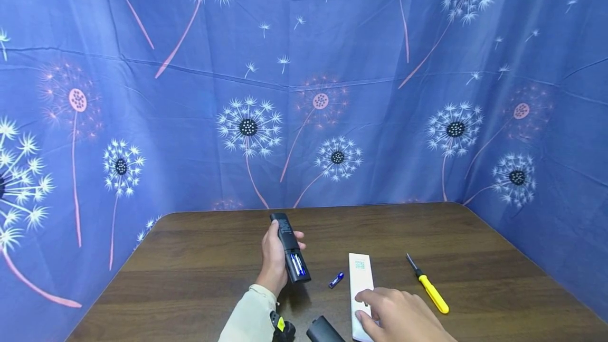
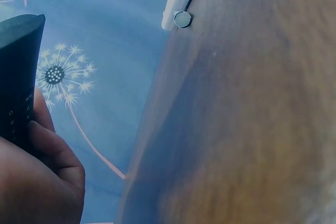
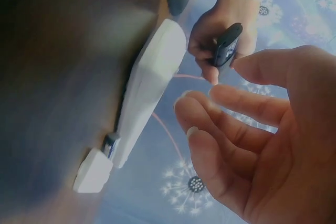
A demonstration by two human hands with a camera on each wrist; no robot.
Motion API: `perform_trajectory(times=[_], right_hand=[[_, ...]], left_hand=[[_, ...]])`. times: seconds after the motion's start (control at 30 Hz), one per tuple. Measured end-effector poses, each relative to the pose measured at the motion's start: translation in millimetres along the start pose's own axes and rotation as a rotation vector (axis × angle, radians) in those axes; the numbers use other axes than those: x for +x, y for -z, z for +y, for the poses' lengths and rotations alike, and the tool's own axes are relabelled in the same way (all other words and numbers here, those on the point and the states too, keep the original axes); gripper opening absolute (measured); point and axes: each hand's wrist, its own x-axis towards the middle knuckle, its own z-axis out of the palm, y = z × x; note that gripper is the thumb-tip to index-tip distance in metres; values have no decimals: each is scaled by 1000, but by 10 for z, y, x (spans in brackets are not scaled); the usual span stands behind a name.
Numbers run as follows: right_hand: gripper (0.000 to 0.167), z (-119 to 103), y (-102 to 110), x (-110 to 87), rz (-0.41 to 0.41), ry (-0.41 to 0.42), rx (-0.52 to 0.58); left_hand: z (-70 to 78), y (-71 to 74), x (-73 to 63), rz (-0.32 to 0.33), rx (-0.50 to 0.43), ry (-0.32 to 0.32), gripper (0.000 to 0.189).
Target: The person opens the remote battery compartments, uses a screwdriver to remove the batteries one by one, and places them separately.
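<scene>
My left hand (image 1: 273, 258) grips a black remote control (image 1: 286, 234) above the table, back side up, thumb along one edge. Its battery compartment is uncovered, and blue-and-white batteries (image 1: 297, 265) show inside. Over the lower part of a white remote control (image 1: 359, 278) hovers my right hand (image 1: 401, 314), with fingers loosely bent and nothing between them in the right wrist view. A loose blue battery (image 1: 336, 280) lies between the two remotes. Beyond the white remote, the right wrist view shows a small white piece (image 3: 93, 172) beside a dark cylindrical end (image 3: 110, 144).
A black piece (image 1: 325, 330) lies at the table's near edge, partly cut off by the frame. Right of the white remote rests a screwdriver (image 1: 431, 292) with a yellow handle. Behind the brown wooden table (image 1: 199, 257) hangs a blue dandelion-print cloth (image 1: 294, 30).
</scene>
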Motion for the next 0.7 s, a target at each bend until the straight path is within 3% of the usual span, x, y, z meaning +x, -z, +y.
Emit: perform_trajectory(times=[0.23, 0.37, 0.7], right_hand=[[28, 113, 11, -67, -4, -22, 28], [26, 171, 31, -92, 38, -13, -28], [19, 293, 96, -166, 81, -128, -98]], left_hand=[[20, 1, -1, -3, 10, 10, 65], [31, -2, -7, -3, 5, 10, 64], [22, -6, -11, -11, 8, 16, 64]])
